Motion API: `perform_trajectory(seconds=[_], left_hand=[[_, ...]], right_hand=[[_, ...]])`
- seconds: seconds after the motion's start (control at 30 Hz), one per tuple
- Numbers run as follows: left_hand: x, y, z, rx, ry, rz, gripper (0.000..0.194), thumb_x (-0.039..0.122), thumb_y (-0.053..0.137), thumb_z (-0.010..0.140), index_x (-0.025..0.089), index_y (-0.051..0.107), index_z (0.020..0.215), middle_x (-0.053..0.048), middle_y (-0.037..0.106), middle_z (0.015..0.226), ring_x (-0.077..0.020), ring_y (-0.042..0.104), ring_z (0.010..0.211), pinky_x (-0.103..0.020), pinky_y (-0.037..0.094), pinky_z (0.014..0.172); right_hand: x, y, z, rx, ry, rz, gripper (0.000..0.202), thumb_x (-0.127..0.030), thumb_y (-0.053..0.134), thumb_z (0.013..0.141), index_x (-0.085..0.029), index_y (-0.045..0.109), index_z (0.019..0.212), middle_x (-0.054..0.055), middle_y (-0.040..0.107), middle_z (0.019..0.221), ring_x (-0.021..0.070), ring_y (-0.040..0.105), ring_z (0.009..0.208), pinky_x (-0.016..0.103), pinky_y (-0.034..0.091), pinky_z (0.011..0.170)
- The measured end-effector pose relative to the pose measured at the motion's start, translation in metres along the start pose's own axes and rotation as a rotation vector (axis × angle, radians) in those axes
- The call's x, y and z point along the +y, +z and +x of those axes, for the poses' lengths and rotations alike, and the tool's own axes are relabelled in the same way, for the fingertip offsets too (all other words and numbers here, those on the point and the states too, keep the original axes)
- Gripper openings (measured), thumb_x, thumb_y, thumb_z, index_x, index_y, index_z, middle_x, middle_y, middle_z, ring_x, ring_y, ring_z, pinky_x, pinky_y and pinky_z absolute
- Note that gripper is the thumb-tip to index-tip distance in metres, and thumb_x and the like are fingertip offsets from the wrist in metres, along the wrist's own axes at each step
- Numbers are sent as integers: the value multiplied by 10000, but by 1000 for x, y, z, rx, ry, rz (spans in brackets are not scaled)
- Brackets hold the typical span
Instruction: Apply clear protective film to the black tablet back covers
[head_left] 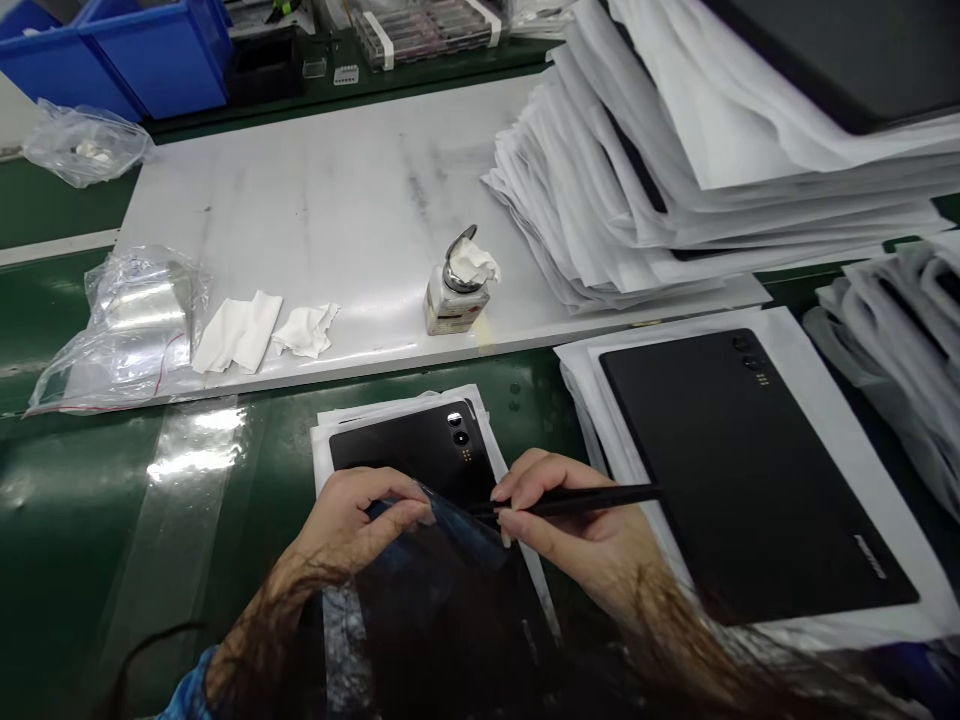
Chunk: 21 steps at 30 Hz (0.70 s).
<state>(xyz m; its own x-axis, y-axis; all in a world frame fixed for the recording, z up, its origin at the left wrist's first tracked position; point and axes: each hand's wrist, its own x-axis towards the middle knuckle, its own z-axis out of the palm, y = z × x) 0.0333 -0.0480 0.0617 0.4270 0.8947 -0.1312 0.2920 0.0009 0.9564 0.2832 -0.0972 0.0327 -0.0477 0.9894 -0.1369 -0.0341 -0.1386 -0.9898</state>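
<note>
And now, pinching the edge of a thin, see-through, bluish film (465,530) between thumb and fingers of the left hand (379,515), low in the centre of the frame. Gripping a pair of slim black tweezers (600,497) in the right hand (574,515), just across from there, with thumb and fingertips closed on them and the tips pointing left, right at the film. Working directly over a flat black tablet (397,450) with a camera cluster near its upper right corner, lying back up on white sheets (325,450) in the lower centre.

Over to the right of the frame now, to a second flat black tablet (735,480), also back up on white sheets. Up to the upper right, to a tall, uneven stack of white sheets (577,200) with black slabs among them. Back to the middle, to a small square bottle (454,310) with an open metal lid and a white wad (476,262) on top. Then left along a pale board (300,190), past two crumpled white cloths (238,330) to a clear plastic bag (135,325), and finally up to blue plastic bins (157,60) at the upper left.
</note>
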Motion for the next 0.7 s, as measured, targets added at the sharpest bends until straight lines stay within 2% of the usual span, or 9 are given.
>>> perform_trajectory(seconds=[0.23, 0.4, 0.47, 0.53, 0.63, 0.7], left_hand=[[0, 0, 1, 1, 13, 16, 88, 252, 623, 799, 247, 703, 762, 20, 758, 677, -184, 716, 603, -209, 560, 576], [-1, 0, 0, 41, 29, 50, 78, 228, 642, 780, 252, 703, 738, 17, 757, 659, -188, 709, 567, -214, 549, 534], [-2, 0, 0, 46, 42, 55, 88, 211, 644, 776, 256, 706, 733, 15, 756, 648, -193, 707, 547, -222, 550, 523], [-2, 0, 0, 33, 46, 53, 111, 191, 633, 781, 264, 707, 742, 19, 757, 648, -195, 711, 550, -227, 558, 526], [-3, 0, 0, 8, 47, 56, 138, 168, 616, 791, 274, 704, 777, 29, 761, 668, -189, 716, 562, -224, 571, 539], [-4, 0, 0, 7, 64, 71, 137, 173, 615, 792, 278, 702, 780, 32, 762, 666, -187, 716, 561, -225, 576, 545]], right_hand=[[-1, 3, 1, 8, -9, 81, 419, -597, 1136, 955, -290, 892, 809, 37, 863, 869, 166, 733, 574, 298, 664, 540], [15, 9, -14, 16, -206, 133, 210, -422, 1094, 1026, -348, 946, 896, 32, 855, 827, 221, 799, 664, 325, 672, 544], [26, 15, -12, 79, -267, 225, 162, -359, 1096, 1017, -367, 954, 938, 20, 865, 851, 203, 764, 620, 300, 619, 476], [36, 23, -1, 207, -248, 353, 206, -355, 1128, 977, -354, 931, 917, 9, 858, 856, 187, 738, 587, 274, 572, 427], [47, 32, 29, 400, -141, 510, 357, -404, 1208, 858, -308, 865, 847, -22, 803, 784, 183, 757, 605, 268, 627, 479], [53, 36, 47, 454, -91, 554, 432, -417, 1247, 776, -287, 838, 825, -34, 795, 758, 177, 765, 615, 266, 656, 520]])
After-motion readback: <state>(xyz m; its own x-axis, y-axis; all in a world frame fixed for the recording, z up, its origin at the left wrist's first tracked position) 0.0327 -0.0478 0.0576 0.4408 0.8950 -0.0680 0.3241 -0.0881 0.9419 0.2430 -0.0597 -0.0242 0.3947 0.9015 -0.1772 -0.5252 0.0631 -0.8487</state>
